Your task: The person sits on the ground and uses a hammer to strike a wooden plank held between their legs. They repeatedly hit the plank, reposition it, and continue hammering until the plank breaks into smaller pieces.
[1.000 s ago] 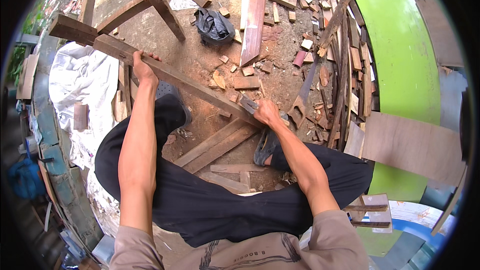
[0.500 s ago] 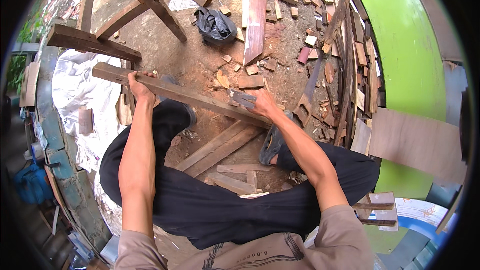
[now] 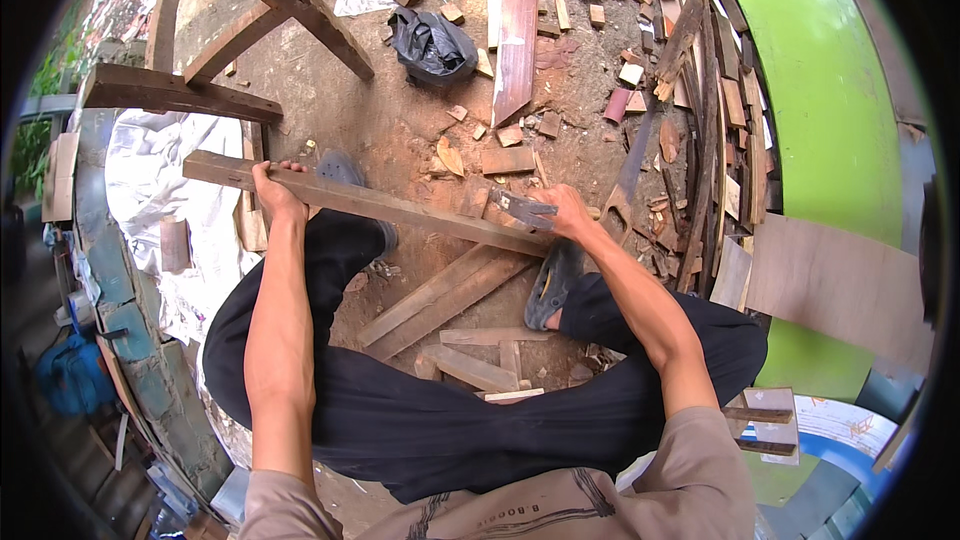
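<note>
- Weathered brown wood: a long narrow plank (image 3: 370, 202) is held level across the seated person's knees, above the dirt floor (image 3: 410, 130).
- The left hand (image 3: 272, 190) is clenched around the plank near its left end.
- The right hand (image 3: 568, 212) grips a metal-headed hammer (image 3: 522, 210) whose head lies against the plank's right end.
- Offcuts (image 3: 508, 160), a black plastic bag (image 3: 432, 42) and a handsaw (image 3: 628, 175) lie beyond on the floor.
- The work looks like hammer work at that end; a next stroke would need the left hand steadying the plank firmly.
</note>
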Action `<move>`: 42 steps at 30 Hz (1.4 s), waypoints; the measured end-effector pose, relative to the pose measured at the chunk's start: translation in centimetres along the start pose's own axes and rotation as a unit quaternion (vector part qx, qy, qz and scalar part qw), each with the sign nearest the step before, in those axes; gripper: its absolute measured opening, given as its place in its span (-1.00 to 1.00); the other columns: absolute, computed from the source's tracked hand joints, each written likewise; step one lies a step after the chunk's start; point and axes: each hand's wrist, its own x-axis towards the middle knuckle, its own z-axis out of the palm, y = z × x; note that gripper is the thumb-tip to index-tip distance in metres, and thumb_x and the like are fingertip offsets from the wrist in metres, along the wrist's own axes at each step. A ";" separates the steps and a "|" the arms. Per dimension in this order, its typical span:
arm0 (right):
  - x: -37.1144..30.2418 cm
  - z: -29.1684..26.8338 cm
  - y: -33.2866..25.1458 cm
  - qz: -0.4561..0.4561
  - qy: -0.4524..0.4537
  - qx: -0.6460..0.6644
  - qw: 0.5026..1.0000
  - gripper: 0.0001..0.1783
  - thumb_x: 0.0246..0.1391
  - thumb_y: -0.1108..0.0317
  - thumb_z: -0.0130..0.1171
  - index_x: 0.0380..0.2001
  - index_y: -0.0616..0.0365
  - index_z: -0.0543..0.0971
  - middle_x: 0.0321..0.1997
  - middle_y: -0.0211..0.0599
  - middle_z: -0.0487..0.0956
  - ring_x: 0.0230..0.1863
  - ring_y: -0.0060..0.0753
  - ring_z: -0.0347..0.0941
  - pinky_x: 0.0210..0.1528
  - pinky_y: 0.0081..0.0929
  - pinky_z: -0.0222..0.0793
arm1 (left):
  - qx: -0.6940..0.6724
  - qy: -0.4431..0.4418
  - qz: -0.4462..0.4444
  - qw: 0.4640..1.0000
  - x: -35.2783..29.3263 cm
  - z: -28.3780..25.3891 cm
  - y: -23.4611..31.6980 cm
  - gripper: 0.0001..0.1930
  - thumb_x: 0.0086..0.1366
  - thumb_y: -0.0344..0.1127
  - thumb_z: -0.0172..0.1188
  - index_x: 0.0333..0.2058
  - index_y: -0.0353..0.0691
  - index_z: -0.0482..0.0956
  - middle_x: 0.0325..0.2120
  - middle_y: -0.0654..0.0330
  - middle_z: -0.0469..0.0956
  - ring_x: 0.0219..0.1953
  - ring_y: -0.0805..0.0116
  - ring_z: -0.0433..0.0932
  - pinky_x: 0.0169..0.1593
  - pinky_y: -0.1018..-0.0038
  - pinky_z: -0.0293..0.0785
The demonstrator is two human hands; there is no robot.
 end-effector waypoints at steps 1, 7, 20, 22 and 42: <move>0.0 -0.4 -0.4 -0.019 0.033 0.043 0.998 -0.66 -0.22 0.28 0.35 -0.28 0.01 0.58 -0.45 -0.10 0.59 -0.35 0.04 0.55 -0.34 -0.10 0.44 | 0.000 0.003 -0.004 1.000 0.1 -0.4 0.0 -0.68 0.16 -0.10 0.05 -0.39 -0.27 0.31 -0.50 0.13 0.36 -0.45 0.23 0.44 -0.30 0.26 0.48; 1.9 2.3 -0.9 -0.047 -0.018 -0.013 0.999 -0.68 -0.25 0.26 0.34 -0.33 0.05 0.57 -0.48 -0.16 0.60 -0.39 0.03 0.54 -0.36 -0.09 0.43 | 0.009 0.008 -0.002 1.000 0.5 0.1 -0.2 -0.69 0.16 -0.12 0.05 -0.35 -0.27 0.29 -0.47 0.12 0.36 -0.45 0.23 0.44 -0.31 0.23 0.48; 3.3 2.9 -0.3 -0.001 -0.117 -0.044 0.992 -0.79 -0.12 0.18 0.23 -0.38 -0.03 0.64 -0.44 -0.13 0.62 -0.36 0.05 0.56 -0.30 -0.11 0.46 | 0.042 0.016 -0.008 0.999 0.6 2.0 -0.6 -0.71 0.14 -0.13 0.06 -0.37 -0.24 0.28 -0.51 0.14 0.35 -0.47 0.23 0.43 -0.34 0.27 0.48; 4.5 1.3 -0.3 -0.004 -0.135 -0.026 0.990 -0.80 -0.11 0.19 0.22 -0.38 -0.03 0.64 -0.43 -0.12 0.62 -0.36 0.02 0.57 -0.31 -0.11 0.46 | 0.043 0.039 -0.013 0.998 1.3 0.5 -0.2 -0.72 0.14 -0.14 0.06 -0.38 -0.23 0.28 -0.51 0.14 0.34 -0.48 0.24 0.43 -0.34 0.26 0.48; 4.0 3.6 -1.9 -0.087 0.118 0.308 0.940 -0.81 -0.07 0.21 0.21 -0.49 0.10 0.58 -0.52 -0.11 0.58 -0.51 -0.01 0.51 -0.40 -0.15 0.45 | 0.037 0.023 -0.037 0.998 2.5 -1.8 -0.8 -0.78 0.15 -0.15 0.05 -0.40 -0.13 0.26 -0.53 0.21 0.31 -0.49 0.30 0.37 -0.33 0.28 0.45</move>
